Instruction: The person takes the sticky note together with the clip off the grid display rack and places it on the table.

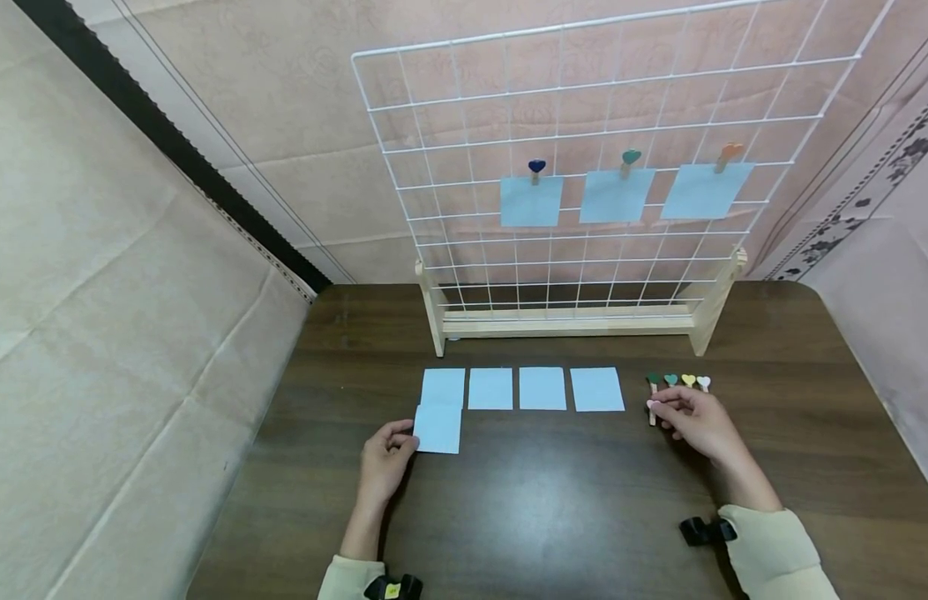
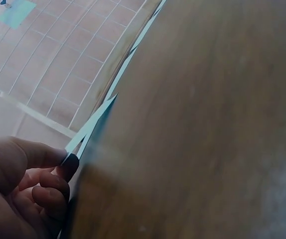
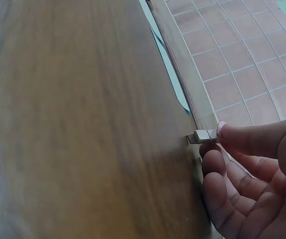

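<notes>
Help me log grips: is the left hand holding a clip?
No, the left hand pinches a note, while the right hand holds a clip.

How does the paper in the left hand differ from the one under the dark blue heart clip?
The held paper is pinched in the left hand; the clipped paper hangs from the dark blue heart clip. The held paper is low, near the table; the clipped paper is higher, on the rack. Both are light blue.
</notes>
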Motion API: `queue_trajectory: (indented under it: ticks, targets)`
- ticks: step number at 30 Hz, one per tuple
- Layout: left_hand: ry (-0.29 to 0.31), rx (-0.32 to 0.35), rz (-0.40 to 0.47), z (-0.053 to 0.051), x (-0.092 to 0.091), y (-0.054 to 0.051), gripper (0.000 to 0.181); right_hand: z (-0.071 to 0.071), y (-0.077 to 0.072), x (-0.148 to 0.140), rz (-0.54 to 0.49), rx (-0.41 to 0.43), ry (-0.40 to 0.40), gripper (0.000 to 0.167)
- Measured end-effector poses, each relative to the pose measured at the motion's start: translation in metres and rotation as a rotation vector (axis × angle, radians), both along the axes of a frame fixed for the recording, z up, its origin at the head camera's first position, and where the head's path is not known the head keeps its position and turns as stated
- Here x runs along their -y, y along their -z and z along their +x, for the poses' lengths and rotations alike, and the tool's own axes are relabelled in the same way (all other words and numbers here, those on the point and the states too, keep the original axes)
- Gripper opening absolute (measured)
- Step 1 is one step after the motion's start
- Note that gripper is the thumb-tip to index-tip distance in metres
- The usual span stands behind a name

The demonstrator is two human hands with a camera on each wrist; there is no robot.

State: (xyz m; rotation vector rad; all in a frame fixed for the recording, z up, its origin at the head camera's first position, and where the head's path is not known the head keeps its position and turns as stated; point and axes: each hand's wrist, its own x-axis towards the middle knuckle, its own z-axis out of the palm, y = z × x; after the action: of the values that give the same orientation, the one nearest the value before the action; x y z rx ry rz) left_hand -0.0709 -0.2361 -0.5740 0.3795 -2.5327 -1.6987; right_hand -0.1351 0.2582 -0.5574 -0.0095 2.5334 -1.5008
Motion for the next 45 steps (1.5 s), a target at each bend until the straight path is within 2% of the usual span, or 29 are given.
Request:
queue_trajectory:
  ticks: [7, 15, 27, 45]
  targets:
    - [0.007, 0.031, -0.037, 0.0018, -0.0002, -0.0022, 0.029, -0.0008, -0.0007, 0.0005, 0.011, -0.012, -0.007, 0.031]
    - [0.025, -0.038, -0.124, 0.0043, -0.0012, -0.0028, 0.014, -0.0015, 0.0, 0.0014, 0.039, -0.016, -0.003, 0.031]
    - [0.068, 0.021, -0.17, 0.0025, -0.0021, -0.0048, 0.016, -0.0016, 0.0028, 0.0004, 0.042, -0.063, 0.024, 0.024]
    - [0.025, 0.028, -0.212, 0.0031, -0.0053, -0.0047, 0.015, -0.0005, 0.0026, -0.0004, 0.059, -0.046, 0.079, 0.022]
